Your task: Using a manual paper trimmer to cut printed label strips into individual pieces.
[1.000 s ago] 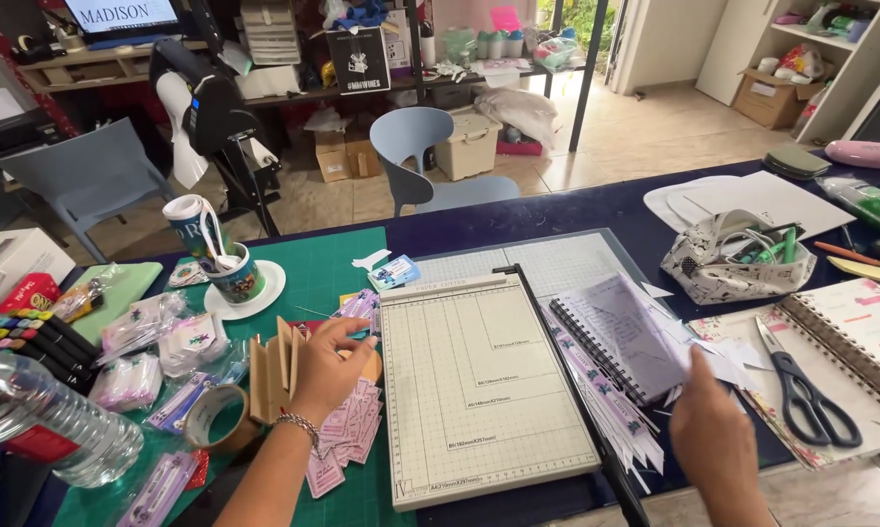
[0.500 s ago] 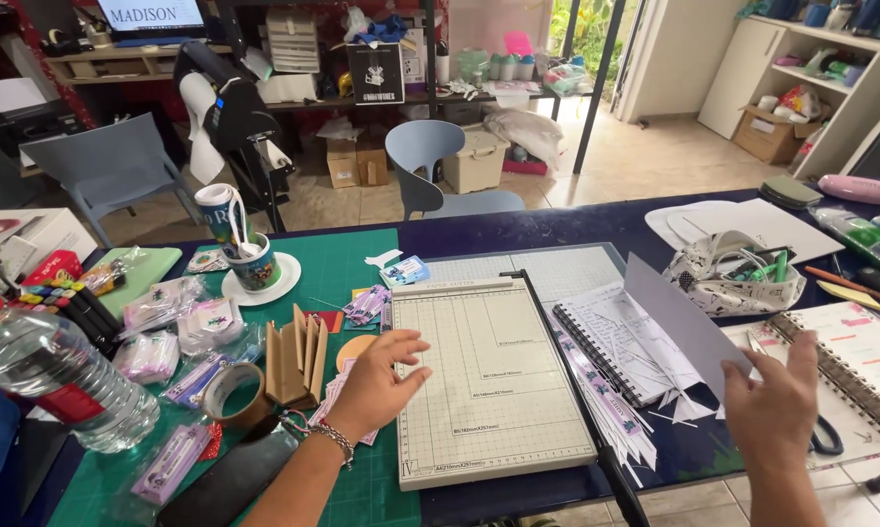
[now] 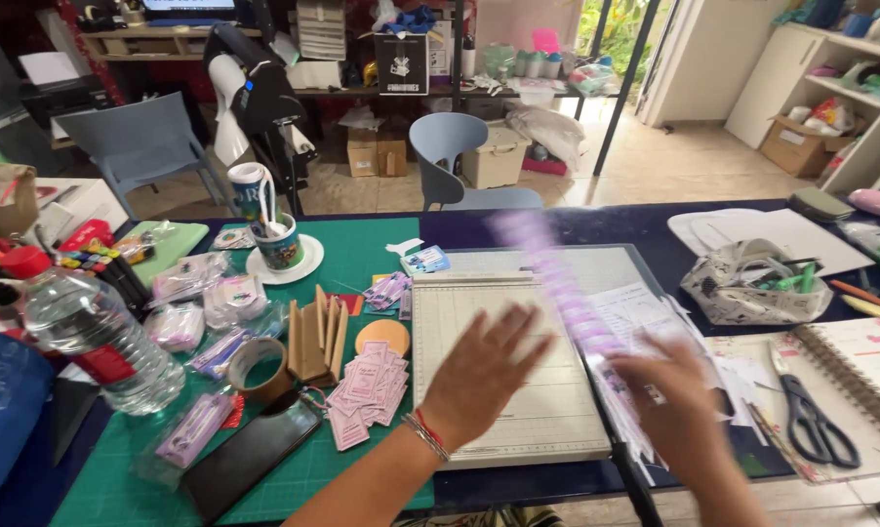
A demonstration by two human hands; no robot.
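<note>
Nearest the camera, the left hand [image 3: 479, 376] lies over the white paper trimmer [image 3: 503, 366], fingers spread wide and flat with nothing in its grasp, though motion blur leaves it unclear whether the palm actually presses on the board. Just to its right, the right hand [image 3: 679, 405] is badly smeared; it seems to be closed on a spiral-bound notebook [image 3: 606, 327] whose pale purple binding streaks up and away from it, but the grip itself cannot be made out. The notebook sits at the trimmer's right edge, partly over the board and partly over loose papers on the dark worktop [image 3: 577, 224]. To handle this well, I would judge that the flat hand should steady the trimmer so it does not slide, while the other keeps the notebook by its spine so the pages do not fan or catch on the cutting rail. Left of the trimmer, on the green cutting mat [image 3: 347, 259], lie a heap of pink tags [image 3: 367, 385], a roll of brown tape [image 3: 258, 369] and a clear water bottle [image 3: 94, 337]. Off to the right rest black scissors [image 3: 811, 415] on an open planner [image 3: 869, 376]. Further back stands a mug on a saucer [image 3: 282, 244], and beyond the worktop a grey chair [image 3: 455, 161].
</note>
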